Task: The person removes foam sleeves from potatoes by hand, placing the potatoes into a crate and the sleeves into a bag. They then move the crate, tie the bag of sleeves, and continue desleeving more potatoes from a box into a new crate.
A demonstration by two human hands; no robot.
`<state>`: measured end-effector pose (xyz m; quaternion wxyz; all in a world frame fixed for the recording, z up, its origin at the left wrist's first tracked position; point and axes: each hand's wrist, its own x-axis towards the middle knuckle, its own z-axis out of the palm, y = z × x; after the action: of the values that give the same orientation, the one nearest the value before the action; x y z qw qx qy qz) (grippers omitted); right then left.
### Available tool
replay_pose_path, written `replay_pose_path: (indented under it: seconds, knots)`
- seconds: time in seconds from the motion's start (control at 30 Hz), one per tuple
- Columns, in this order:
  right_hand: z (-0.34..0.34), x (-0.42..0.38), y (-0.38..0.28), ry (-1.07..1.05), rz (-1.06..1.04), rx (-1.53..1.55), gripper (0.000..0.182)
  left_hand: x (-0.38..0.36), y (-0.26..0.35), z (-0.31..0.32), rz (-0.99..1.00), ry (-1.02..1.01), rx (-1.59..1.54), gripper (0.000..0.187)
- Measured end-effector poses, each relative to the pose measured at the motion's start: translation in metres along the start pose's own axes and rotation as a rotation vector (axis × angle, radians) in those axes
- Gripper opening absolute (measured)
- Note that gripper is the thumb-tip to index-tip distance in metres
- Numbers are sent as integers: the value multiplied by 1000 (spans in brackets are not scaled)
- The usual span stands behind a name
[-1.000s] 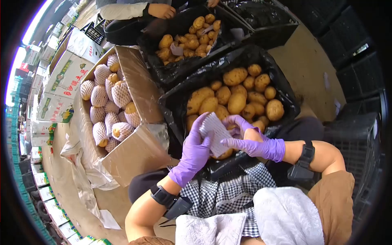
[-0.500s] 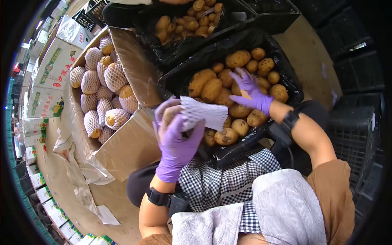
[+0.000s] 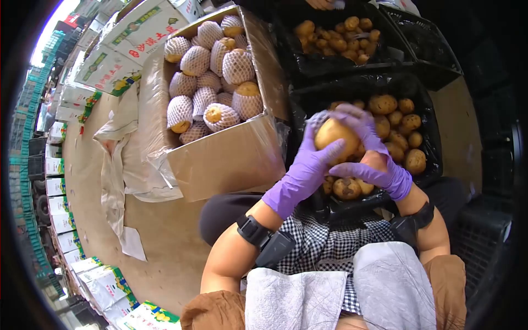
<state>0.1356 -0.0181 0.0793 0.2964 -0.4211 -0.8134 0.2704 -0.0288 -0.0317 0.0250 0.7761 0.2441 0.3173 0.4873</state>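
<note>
A large potato (image 3: 333, 139) is between my gloved hands above the black-lined crate (image 3: 434, 118). My left hand (image 3: 308, 173) grips its near left side, thumb across the front. From the far right, my right hand (image 3: 379, 151) curls its fingers over the top, with the thumb lower down. A foam net sleeve (image 3: 318, 119) shows as a blurred mesh patch at the potato's upper left; how far it covers the potato is hidden. Loose potatoes (image 3: 396, 137) lie in the crate below and beside my hands.
At the left stands an open cardboard box (image 3: 225, 165) holding several net-sleeved potatoes (image 3: 203, 102). Another crate of smaller potatoes (image 3: 344, 41) is at the back, near another person's hand (image 3: 320, 4). Printed cartons (image 3: 113, 69) are stacked far left. A black crate (image 3: 484, 236) stands at right.
My right hand has come up from the crate with a potato and met my left hand, which was holding the foam net sleeve. The view has turned, shifting the box rightward.
</note>
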Motion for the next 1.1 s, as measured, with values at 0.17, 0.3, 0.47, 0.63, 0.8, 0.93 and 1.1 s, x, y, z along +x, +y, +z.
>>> replay_pose_path:
  seconds: [0.17,0.3,0.47,0.63,0.8,0.93,1.1]
  knots:
    - [38,-6,68,302,182,958,38,-22,42,-7,-180,-74,-83,61]
    - [66,-8,47,338,22,650,24,-21,40,-12,-173,-64,2,64]
    - [64,18,14,476,-96,213,13,8,20,-33,225,302,788,51]
    - [47,-16,39,-218,-244,140,26,34,126,-51,673,507,1273,51]
    - [31,-35,166,102,149,-250,43,60,149,-192,210,396,2044,74]
    - [42,-18,184,-281,115,-393,61,57,157,-187,69,350,2098,80]
    - [2,-16,194,-325,284,-262,70,44,129,-120,340,315,1833,74]
